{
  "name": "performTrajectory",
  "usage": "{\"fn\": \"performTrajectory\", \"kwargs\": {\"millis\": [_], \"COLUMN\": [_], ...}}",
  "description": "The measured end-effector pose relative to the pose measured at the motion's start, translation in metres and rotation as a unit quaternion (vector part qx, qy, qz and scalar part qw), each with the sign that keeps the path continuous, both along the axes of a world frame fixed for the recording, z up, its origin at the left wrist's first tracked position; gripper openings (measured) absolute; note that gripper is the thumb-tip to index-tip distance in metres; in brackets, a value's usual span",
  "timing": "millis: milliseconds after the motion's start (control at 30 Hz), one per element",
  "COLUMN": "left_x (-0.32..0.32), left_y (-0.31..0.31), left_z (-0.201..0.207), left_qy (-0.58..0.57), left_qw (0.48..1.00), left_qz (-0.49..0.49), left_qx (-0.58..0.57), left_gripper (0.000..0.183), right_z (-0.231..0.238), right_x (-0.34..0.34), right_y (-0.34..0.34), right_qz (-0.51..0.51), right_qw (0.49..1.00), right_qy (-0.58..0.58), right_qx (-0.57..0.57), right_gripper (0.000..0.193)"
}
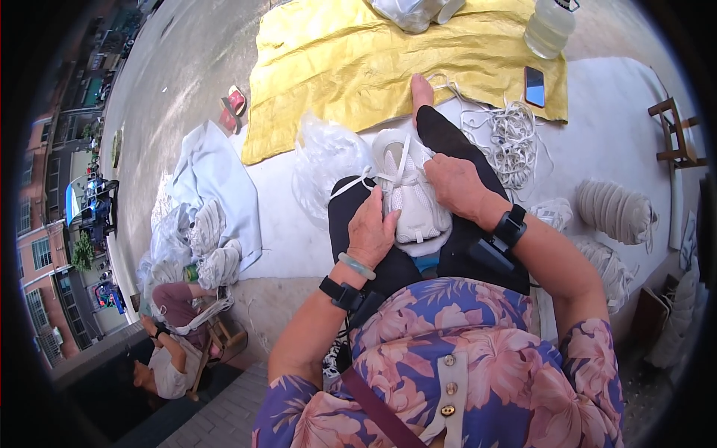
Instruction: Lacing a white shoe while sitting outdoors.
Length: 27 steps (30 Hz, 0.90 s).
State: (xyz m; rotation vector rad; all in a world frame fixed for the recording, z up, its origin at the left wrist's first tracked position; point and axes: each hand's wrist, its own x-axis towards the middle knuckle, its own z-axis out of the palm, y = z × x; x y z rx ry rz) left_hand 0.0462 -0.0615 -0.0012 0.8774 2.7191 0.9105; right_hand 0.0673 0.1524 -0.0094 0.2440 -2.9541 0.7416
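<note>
A white sneaker [420, 222] rests in my lap between my legs, with its heel tab toward me. A white shoelace [404, 160] crosses its upper, and one loose end trails left over my knee. My left hand [373, 230] holds the sneaker's left side, fingers along it and thumb toward the heel. On the other side my right hand [457, 185] has its fingers curled at the sneaker's edge; the fingertips are partly hidden. A clear plastic bag [328, 168] lies just left of the sneaker.
Beyond my right leg lies a heap of white laces [514, 142]. A phone [534, 86] and a large water bottle [550, 30] are on a yellow sheet [321, 75]. Stacked pale shoes [614, 212] stand at right. Another person [173, 351] sits at lower left beside bundled shoes [221, 263].
</note>
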Motion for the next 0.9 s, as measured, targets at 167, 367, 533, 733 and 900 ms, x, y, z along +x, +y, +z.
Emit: {"fn": "performTrajectory", "kwargs": {"millis": [167,367,533,733,900], "left_x": [-0.002,-0.003,-0.011,-0.020,-0.015], "left_y": [0.000,0.002,0.019,0.030,0.025], "left_z": [-0.002,0.001,0.022,0.010,0.005], "left_qy": [-0.006,-0.001,-0.040,-0.005,-0.001], "left_qw": [1.000,1.000,0.987,0.983,0.987], "left_qz": [-0.002,-0.008,-0.023,0.032,0.055], "left_qx": [0.001,-0.011,-0.156,-0.182,-0.153], "left_gripper": [0.051,0.049,0.035,0.016,0.012], "right_z": [0.011,-0.028,-0.021,0.011,0.018], "right_x": [-0.003,-0.006,0.002,0.000,0.002], "right_y": [-0.008,-0.009,-0.009,-0.012,-0.032], "right_qz": [0.087,0.029,-0.017,-0.041,-0.042], "right_qw": [0.991,0.999,1.000,0.987,0.990], "right_qy": [0.057,0.007,0.009,0.138,0.099], "right_qx": [0.087,-0.016,-0.004,-0.068,-0.091], "right_gripper": [0.008,0.005,0.008,0.017,0.010]}}
